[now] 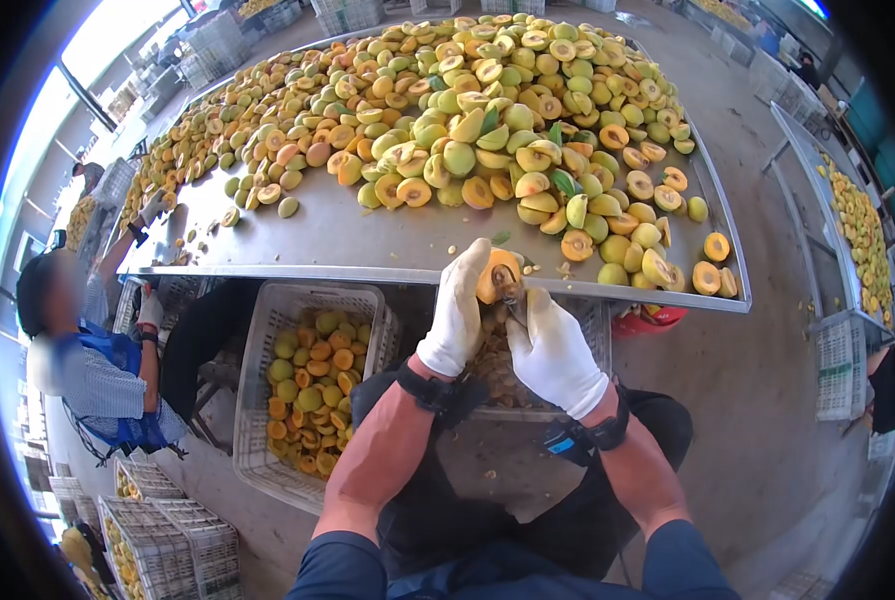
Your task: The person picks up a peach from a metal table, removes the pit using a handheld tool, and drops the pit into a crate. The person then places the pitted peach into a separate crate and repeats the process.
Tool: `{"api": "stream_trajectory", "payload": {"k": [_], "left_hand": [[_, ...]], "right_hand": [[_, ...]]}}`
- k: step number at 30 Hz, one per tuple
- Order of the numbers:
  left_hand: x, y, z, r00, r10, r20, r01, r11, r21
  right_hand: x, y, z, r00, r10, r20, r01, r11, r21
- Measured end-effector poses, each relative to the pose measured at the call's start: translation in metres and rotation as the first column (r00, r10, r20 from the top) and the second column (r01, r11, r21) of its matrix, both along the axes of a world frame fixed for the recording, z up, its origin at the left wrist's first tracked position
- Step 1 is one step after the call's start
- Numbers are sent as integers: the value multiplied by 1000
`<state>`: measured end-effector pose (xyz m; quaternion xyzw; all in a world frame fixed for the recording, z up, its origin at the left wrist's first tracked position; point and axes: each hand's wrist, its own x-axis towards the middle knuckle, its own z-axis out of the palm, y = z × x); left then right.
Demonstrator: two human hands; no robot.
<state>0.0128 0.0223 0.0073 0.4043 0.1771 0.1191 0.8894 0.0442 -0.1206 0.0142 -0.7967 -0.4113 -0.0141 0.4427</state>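
Note:
My left hand (459, 312), in a white glove, grips a peach half (497, 276) with its orange cut face toward me and a dark hollow or stone in the middle. My right hand (557, 352), also gloved, is closed around a small metal pitting tool (513, 302), its tip against the cut face. Fingers hide most of the tool's handle. Both hands are just in front of the table's near edge. Below them, a crate (593, 330) holds brownish pits or scraps (499, 372). A heap of whole and halved peaches (457, 158) covers much of the metal table (367, 240).
A white crate of peach halves (312, 385) stands on the floor to my left. Another person (107, 350) sits farther left, one gloved hand at the table. More crates (172, 545) stand at lower left. A second fruit table (817, 190) is at right.

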Motion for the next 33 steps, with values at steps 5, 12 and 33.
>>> {"api": "stream_trajectory", "payload": {"k": [5, 12, 33], "left_hand": [[-2, 1, 5, 999, -51, 14, 51, 999, 19], [0, 5, -9, 988, -131, 79, 120, 984, 128], [11, -18, -8, 974, 1, 227, -159, 716, 680]], "right_hand": [[3, 0, 1, 995, 15, -98, -17, 1000, -19], [-1, -3, -6, 984, 12, -175, -26, 997, -75], [4, -22, 29, 283, 252, -926, -104, 967, 231]]}}
